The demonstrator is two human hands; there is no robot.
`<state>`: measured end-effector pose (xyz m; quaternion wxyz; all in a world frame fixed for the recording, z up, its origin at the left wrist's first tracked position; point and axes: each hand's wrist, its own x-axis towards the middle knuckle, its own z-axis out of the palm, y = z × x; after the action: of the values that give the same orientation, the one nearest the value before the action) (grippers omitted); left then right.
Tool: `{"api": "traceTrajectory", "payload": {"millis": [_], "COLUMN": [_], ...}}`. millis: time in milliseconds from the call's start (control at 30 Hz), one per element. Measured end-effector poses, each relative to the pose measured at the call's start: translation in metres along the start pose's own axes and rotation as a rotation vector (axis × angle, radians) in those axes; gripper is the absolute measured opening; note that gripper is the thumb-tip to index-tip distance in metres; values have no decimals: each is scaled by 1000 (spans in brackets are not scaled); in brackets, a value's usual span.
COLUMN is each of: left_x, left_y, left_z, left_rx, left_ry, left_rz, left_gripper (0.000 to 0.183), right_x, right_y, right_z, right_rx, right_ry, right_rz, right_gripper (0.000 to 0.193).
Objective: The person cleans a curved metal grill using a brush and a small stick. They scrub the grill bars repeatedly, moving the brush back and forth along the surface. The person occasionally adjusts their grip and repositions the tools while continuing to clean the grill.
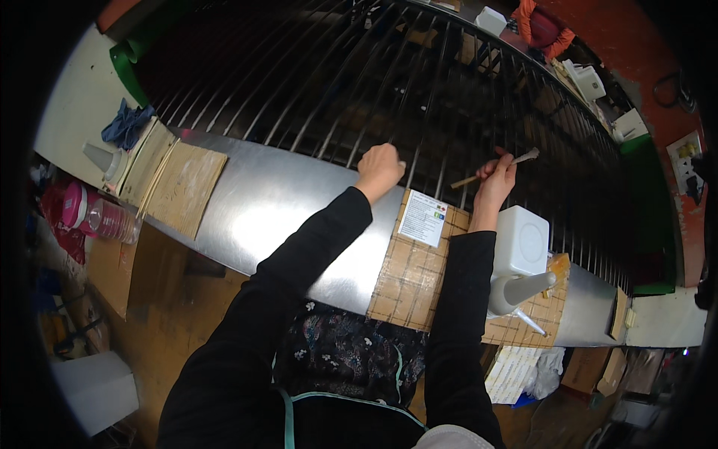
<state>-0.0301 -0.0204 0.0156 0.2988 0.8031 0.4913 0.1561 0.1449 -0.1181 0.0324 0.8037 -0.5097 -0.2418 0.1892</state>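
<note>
My left hand (380,172) is closed in a fist at the far edge of the steel counter (280,198), beside the dark rack of metal rods (314,123). Whatever it may hold is hidden by the fingers. Over the rods farther right, my right hand (496,182) grips a thin wooden stick (465,182) with a pale, lumpy tip (528,156). Below and between my hands, a printed label sheet (423,218) lies on a taped cardboard sheet (407,280). Close to my right forearm stand a white plastic container (521,241) and a grey-white nozzle-shaped piece (516,290).
On the left are a piece of cardboard (187,183), a blue cloth (127,123), a grey cone (101,159) and a pink-lidded clear bottle (105,215). A white-handled tool (529,320) lies right of my forearm. Boxes stand under the counter. An orange garment (557,45) is beyond the rack.
</note>
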Motion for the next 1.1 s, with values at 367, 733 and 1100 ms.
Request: {"api": "traceTrajectory", "payload": {"millis": [367, 733, 1100], "left_x": [31, 31, 25], "left_y": [0, -3, -4], "left_z": [16, 8, 6], "left_rx": [9, -40, -15], "left_ry": [-336, -468, -384], "left_rz": [-60, -110, -97], "left_gripper": [37, 39, 43], "right_x": [6, -13, -13], "right_y": [24, 21, 27], "right_z": [-7, 14, 10], "right_rx": [-616, -1046, -1090], "right_ry": [93, -235, -247], "right_rz": [-169, -134, -70], "right_gripper": [22, 15, 16]}}
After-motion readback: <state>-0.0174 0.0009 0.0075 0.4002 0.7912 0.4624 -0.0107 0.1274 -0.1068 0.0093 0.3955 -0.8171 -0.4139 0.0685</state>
